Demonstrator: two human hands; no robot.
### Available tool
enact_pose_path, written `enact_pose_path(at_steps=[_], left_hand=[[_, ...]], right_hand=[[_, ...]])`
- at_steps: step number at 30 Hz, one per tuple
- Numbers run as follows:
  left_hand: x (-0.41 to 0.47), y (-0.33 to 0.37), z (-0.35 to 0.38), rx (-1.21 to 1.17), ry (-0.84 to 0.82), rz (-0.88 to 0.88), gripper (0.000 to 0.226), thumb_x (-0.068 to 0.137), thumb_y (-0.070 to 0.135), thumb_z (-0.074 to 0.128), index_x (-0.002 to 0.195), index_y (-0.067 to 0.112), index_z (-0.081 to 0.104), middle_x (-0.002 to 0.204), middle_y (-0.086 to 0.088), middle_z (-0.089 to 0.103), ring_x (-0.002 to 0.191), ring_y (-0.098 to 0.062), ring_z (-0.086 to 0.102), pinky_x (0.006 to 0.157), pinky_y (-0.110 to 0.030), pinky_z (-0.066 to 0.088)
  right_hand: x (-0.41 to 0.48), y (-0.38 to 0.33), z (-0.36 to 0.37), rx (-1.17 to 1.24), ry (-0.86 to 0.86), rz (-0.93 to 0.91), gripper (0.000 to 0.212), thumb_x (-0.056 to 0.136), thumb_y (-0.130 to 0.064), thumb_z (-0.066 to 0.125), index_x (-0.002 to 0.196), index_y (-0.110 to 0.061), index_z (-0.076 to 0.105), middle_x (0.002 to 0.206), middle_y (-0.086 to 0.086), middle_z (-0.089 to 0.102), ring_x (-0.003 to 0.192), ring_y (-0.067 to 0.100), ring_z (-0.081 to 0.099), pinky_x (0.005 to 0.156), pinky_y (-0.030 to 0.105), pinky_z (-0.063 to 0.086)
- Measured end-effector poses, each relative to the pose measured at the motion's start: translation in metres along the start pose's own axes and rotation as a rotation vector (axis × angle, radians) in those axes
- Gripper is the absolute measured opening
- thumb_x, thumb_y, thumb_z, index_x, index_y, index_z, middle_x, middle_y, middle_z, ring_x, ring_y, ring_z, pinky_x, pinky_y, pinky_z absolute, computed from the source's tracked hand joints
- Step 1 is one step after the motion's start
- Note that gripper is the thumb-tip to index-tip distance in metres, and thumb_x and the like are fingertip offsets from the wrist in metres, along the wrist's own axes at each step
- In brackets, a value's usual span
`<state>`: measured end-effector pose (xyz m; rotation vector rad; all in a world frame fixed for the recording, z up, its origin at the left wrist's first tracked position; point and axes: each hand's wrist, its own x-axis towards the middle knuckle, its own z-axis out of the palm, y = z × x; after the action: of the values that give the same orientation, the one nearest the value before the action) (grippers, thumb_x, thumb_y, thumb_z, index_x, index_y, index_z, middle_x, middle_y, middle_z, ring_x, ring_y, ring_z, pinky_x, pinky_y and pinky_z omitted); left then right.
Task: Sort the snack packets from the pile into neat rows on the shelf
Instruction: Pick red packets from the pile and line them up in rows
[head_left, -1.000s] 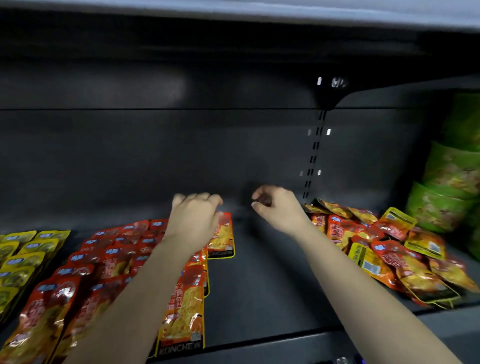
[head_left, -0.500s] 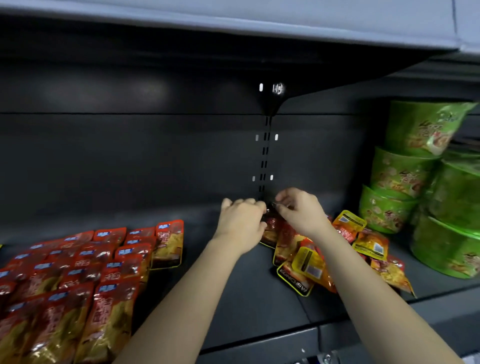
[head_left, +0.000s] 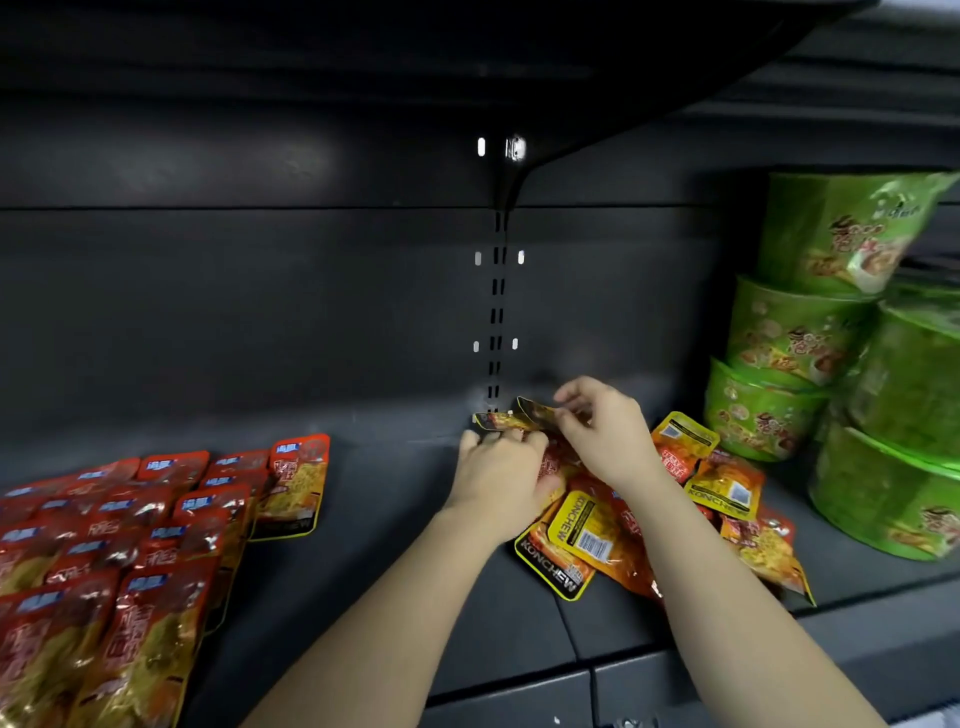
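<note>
A loose pile of orange and yellow snack packets (head_left: 602, 535) lies on the dark shelf (head_left: 395, 519), right of centre. My left hand (head_left: 501, 475) rests on the pile's far left edge, fingers curled around a packet (head_left: 496, 421). My right hand (head_left: 605, 434) is just to its right, pinching the top of another packet (head_left: 535, 410) lifted at the back of the pile. Red packets in neat rows (head_left: 130, 545) cover the shelf's left part.
Green instant-noodle bowls (head_left: 810, 332) are stacked at the right end of the shelf, close to the pile. A slotted upright (head_left: 496, 322) runs down the back panel behind my hands. An upper shelf hangs overhead.
My left hand left the red rows and moved right to the pile. Both hands now grip packets at the pile's back edge, and the view has turned right.
</note>
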<state>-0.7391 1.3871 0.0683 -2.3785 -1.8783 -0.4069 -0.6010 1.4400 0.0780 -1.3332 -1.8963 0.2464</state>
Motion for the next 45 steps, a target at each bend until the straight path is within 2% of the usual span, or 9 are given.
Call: enact_pose_path(at_steps=[4, 8, 15, 18, 22, 26, 30, 36, 45], left_hand=[[0.002, 0.003, 0.003, -0.135, -0.005, -0.075, 0.059, 0.086, 0.053, 0.059, 0.134, 0.024, 0.041, 0.129, 0.001, 0.055, 0.12, -0.023, 0.052, 0.102, -0.043, 0.031], [0.005, -0.002, 0.001, -0.468, -0.015, -0.185, 0.071, 0.08, 0.035, 0.074, 0.139, 0.024, 0.038, 0.122, -0.001, 0.059, 0.115, -0.023, 0.054, 0.097, -0.038, 0.043], [0.008, -0.032, -0.011, -0.741, 0.213, -0.305, 0.041, 0.079, 0.016, 0.075, 0.116, 0.021, 0.058, 0.077, 0.011, 0.063, 0.08, -0.015, 0.063, 0.075, -0.033, 0.051], [0.006, -0.035, -0.012, -0.978, 0.33, -0.304, 0.029, 0.08, 0.01, 0.073, 0.102, 0.026, 0.062, 0.08, 0.008, 0.064, 0.074, -0.016, 0.067, 0.069, -0.033, 0.055], [0.003, -0.029, -0.013, -1.147, 0.377, -0.223, 0.027, 0.085, 0.011, 0.07, 0.098, 0.032, 0.06, 0.095, 0.002, 0.068, 0.08, -0.012, 0.071, 0.074, -0.034, 0.058], [0.004, -0.026, -0.013, -1.073, 0.363, -0.165, 0.011, 0.093, 0.017, 0.06, 0.103, 0.02, 0.062, 0.093, 0.004, 0.068, 0.083, -0.012, 0.07, 0.076, -0.036, 0.058], [0.006, -0.033, -0.007, -0.865, 0.369, -0.223, 0.016, 0.098, 0.021, 0.049, 0.106, 0.022, 0.063, 0.091, 0.008, 0.066, 0.085, -0.011, 0.067, 0.081, -0.032, 0.054], [0.01, -0.041, 0.017, -0.418, 0.158, -0.311, 0.027, 0.094, 0.037, 0.054, 0.115, 0.022, 0.058, 0.106, 0.0, 0.066, 0.101, -0.02, 0.06, 0.08, -0.03, 0.047], [0.005, -0.034, 0.011, -0.438, 0.058, -0.394, 0.064, 0.082, 0.047, 0.069, 0.132, 0.023, 0.037, 0.099, 0.005, 0.067, 0.097, -0.019, 0.063, 0.072, -0.03, 0.044]], right_hand=[[-0.002, 0.002, 0.001, 0.01, 0.007, -0.005, 0.014, 0.088, -0.015, 0.06, 0.1, -0.022, 0.064, 0.093, -0.006, 0.065, 0.086, 0.011, 0.059, 0.067, 0.019, 0.04], [-0.003, 0.001, 0.002, 0.026, 0.019, -0.019, 0.015, 0.087, -0.016, 0.06, 0.101, -0.022, 0.064, 0.094, -0.004, 0.066, 0.086, 0.011, 0.059, 0.068, 0.02, 0.041], [-0.004, -0.002, 0.0, 0.145, 0.054, 0.035, 0.014, 0.092, -0.03, 0.06, 0.102, -0.021, 0.063, 0.095, -0.009, 0.064, 0.086, 0.007, 0.059, 0.068, 0.012, 0.04], [-0.007, -0.008, -0.003, 0.298, -0.004, 0.073, 0.02, 0.089, -0.037, 0.063, 0.105, -0.025, 0.062, 0.092, -0.011, 0.067, 0.086, 0.004, 0.062, 0.071, 0.014, 0.046], [-0.011, -0.016, -0.004, 0.607, -0.202, 0.02, 0.033, 0.084, -0.025, 0.072, 0.114, -0.02, 0.057, 0.093, 0.001, 0.073, 0.086, 0.021, 0.069, 0.081, 0.037, 0.057], [-0.012, -0.017, -0.003, 0.717, -0.248, 0.037, 0.032, 0.082, -0.011, 0.073, 0.109, -0.015, 0.057, 0.1, 0.005, 0.073, 0.092, 0.022, 0.071, 0.084, 0.04, 0.057], [-0.008, -0.013, -0.004, 0.62, -0.071, 0.167, 0.03, 0.085, -0.017, 0.072, 0.109, -0.019, 0.055, 0.1, -0.002, 0.072, 0.09, 0.011, 0.07, 0.085, 0.04, 0.057], [-0.005, -0.005, -0.004, 0.508, 0.101, 0.247, 0.027, 0.086, -0.024, 0.07, 0.107, -0.024, 0.053, 0.103, -0.008, 0.069, 0.094, 0.009, 0.066, 0.086, 0.038, 0.056], [-0.007, -0.007, -0.003, 0.426, 0.052, 0.201, 0.03, 0.087, -0.024, 0.07, 0.11, -0.021, 0.051, 0.104, -0.008, 0.066, 0.096, 0.01, 0.065, 0.083, 0.031, 0.054]])
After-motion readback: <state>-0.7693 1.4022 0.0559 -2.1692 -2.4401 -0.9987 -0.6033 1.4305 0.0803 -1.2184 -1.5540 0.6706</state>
